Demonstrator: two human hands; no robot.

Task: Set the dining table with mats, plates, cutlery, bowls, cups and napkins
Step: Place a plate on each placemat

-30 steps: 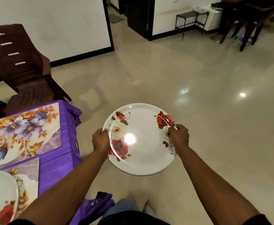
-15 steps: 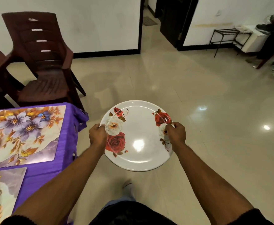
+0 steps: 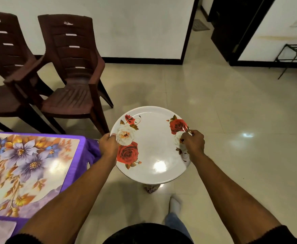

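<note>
Held level over the floor tiles [image 3: 232,120]: a white rose-printed plate [image 3: 153,147], left hand [image 3: 108,144] curled round the rim at nine o'clock, right hand [image 3: 193,142] curled round it at three o'clock. At nine o'clock from the plate, just beside it, a floral mat [image 3: 26,166] flat on the purple-clothed table [image 3: 81,155]. Farther off, at eleven o'clock, two brown plastic chairs [image 3: 73,73] side by side before a white wall [image 3: 135,23].
</note>
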